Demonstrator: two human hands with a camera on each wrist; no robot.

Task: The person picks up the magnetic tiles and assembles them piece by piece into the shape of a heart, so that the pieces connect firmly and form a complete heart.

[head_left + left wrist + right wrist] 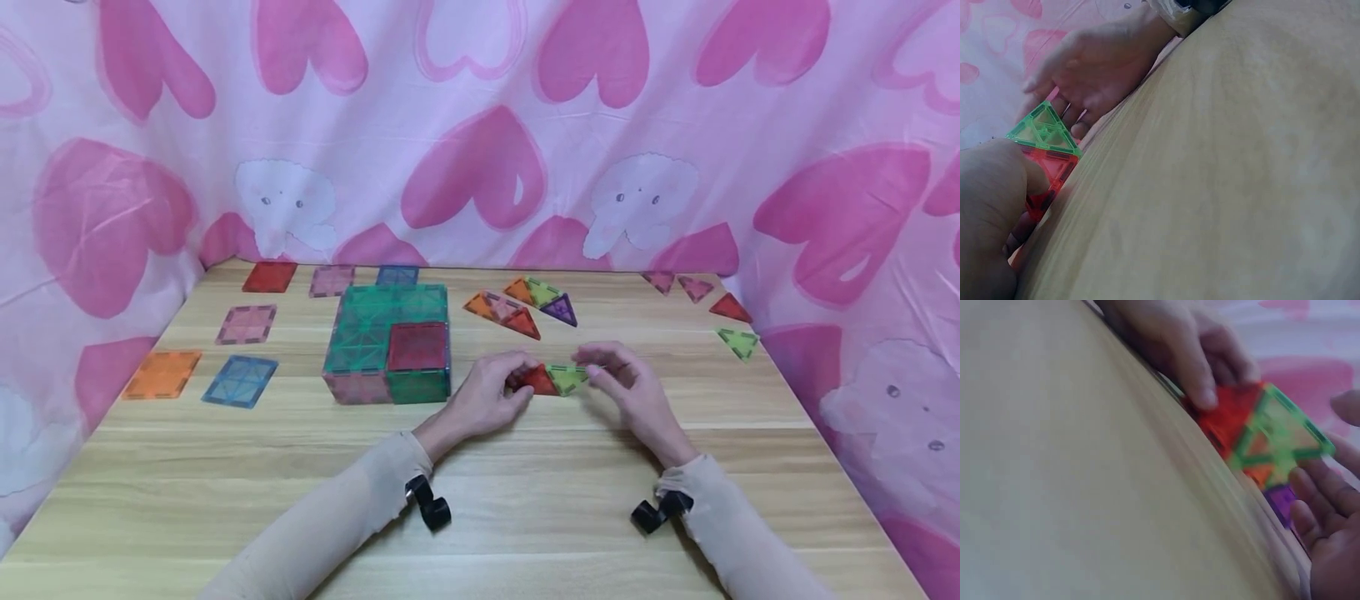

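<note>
Head view, and there's the pink heart-print curtain [360, 158], rising behind the box and round both sides of it. Next, the wooden table [555, 508], spreading out beneath the box and well to either side. And the box [363, 333] itself, built of see-through tiles: green on top, a red panel at the near right corner, pink and green across the front!

On to the hands, both right of the box. The left hand [486, 392], the nearer one, has a narrow pinch on the red triangle [539, 381]. The right hand [633, 400], farther from the box, is wide and loose, fingers right beside the green triangle [564, 381]; touching it or just short, I cannot tell.

Square tiles now! Left of the box: an orange square [162, 375], a blue square [240, 382] and a pink square [247, 323]. Behind it, a red square [269, 277] off to the left, then a second pink square [331, 282] and a second blue square [397, 275].

Smallest, the triangles: that red and green pair sits right of the box, edge to edge. Behind and right of it, six loose triangles [521, 322]; far right, four more triangles [738, 343].
</note>
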